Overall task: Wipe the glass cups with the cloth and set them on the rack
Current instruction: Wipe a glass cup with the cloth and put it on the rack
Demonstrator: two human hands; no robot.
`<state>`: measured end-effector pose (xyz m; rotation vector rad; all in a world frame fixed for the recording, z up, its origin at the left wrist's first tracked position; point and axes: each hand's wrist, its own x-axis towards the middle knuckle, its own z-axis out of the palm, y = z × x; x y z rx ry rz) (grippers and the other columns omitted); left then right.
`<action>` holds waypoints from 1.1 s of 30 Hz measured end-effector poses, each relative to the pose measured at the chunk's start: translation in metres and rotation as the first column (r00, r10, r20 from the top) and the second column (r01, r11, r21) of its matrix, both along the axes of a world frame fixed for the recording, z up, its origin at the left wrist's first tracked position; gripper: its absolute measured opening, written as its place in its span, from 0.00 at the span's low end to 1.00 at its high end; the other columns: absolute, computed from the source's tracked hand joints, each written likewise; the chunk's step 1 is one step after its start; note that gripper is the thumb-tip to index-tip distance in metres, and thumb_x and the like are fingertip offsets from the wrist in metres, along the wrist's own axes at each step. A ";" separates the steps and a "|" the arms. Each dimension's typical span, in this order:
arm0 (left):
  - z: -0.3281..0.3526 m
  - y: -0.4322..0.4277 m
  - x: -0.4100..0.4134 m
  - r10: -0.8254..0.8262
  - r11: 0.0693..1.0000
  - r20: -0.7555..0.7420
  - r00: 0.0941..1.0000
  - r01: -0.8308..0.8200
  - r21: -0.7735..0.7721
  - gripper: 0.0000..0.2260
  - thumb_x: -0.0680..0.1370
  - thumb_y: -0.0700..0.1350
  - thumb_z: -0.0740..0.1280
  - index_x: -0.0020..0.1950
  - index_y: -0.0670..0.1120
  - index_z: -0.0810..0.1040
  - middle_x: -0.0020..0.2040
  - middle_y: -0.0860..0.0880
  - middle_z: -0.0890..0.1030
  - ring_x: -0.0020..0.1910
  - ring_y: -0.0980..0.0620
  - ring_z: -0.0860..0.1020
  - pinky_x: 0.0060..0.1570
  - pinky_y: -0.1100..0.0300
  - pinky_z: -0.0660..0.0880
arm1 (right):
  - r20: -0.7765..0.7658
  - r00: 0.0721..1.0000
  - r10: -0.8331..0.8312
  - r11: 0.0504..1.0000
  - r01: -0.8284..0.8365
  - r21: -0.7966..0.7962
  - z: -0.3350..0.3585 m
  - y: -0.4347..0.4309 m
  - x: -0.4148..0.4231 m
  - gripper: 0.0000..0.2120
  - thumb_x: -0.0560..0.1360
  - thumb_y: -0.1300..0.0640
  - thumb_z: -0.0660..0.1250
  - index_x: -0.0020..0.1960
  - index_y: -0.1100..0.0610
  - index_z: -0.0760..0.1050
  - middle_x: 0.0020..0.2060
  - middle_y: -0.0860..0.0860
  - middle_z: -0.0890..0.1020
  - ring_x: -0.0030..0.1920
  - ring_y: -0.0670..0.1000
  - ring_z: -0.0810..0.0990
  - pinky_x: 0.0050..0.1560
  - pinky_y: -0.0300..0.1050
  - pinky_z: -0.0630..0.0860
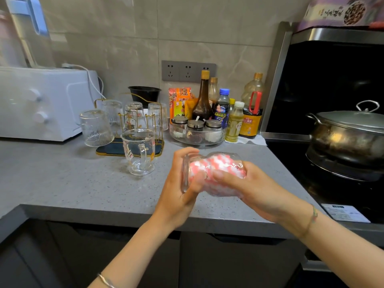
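One view is given, taken from head height and aimed forward and down at a counter. The left hand and right hand are seen close, at lower centre. A wall is taken in along the top, and a hob at the right edge.

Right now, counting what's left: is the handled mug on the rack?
No, the handled mug stands upright on the counter before the rack.

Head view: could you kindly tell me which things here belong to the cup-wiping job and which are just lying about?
Job: glass cup held by left hand and right hand; pink-and-white cloth inside it; handled mug; gold rack; upturned glasses on it.
Lying about: white oven; sauce bottles; spice jars; black bowl; lidded pot.
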<state>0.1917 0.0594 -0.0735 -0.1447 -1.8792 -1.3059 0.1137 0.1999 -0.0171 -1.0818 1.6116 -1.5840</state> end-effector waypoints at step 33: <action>0.007 0.008 -0.003 0.041 0.937 0.150 0.988 -0.090 0.336 0.24 0.73 0.70 0.60 0.48 0.49 0.72 0.32 0.57 0.76 0.29 0.61 0.73 0.29 0.66 0.69 | -0.303 0.951 -0.063 0.997 0.048 -0.057 -0.009 -0.008 0.008 0.09 0.71 0.56 0.68 0.50 0.55 0.81 0.44 0.48 0.86 0.47 0.46 0.84 0.49 0.34 0.78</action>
